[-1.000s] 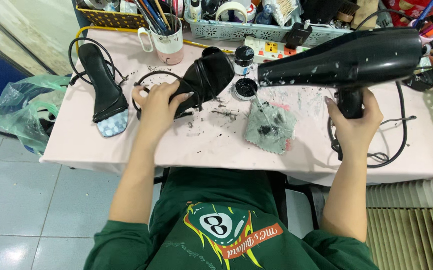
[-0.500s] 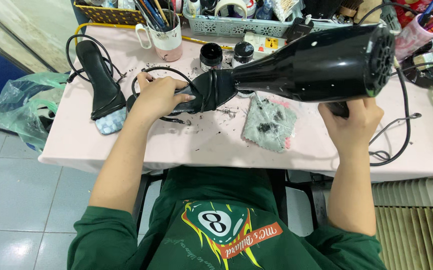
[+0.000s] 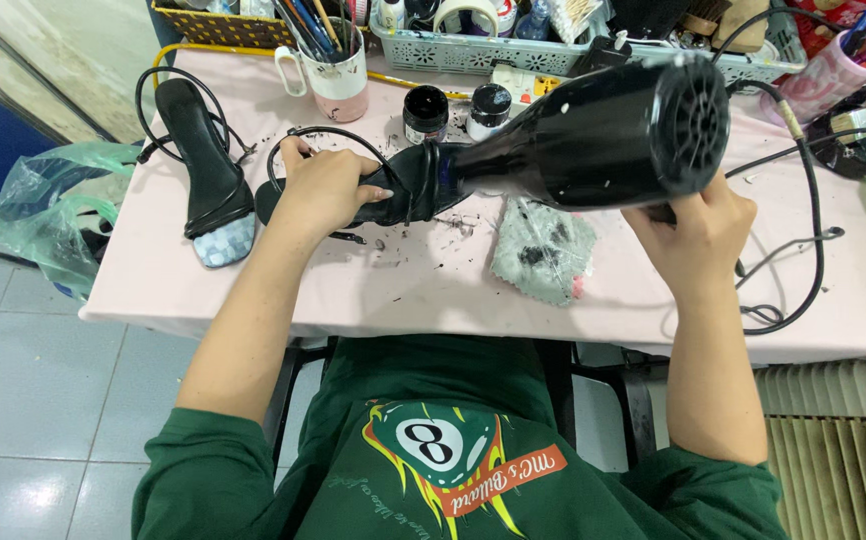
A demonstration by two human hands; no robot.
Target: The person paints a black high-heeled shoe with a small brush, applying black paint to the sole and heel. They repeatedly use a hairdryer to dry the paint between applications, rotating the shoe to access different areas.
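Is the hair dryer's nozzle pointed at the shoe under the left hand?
Yes, the black hair dryer aims its nozzle at the black shoe the left hand presses down.

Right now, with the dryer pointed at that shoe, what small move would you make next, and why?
Probably keep the big black hair dryer aimed and sweep its nozzle slowly along the black strappy sandal. The nozzle sits right against the sandal, the left hand pins the sandal to the pink table, and the right hand has the dryer's handle.
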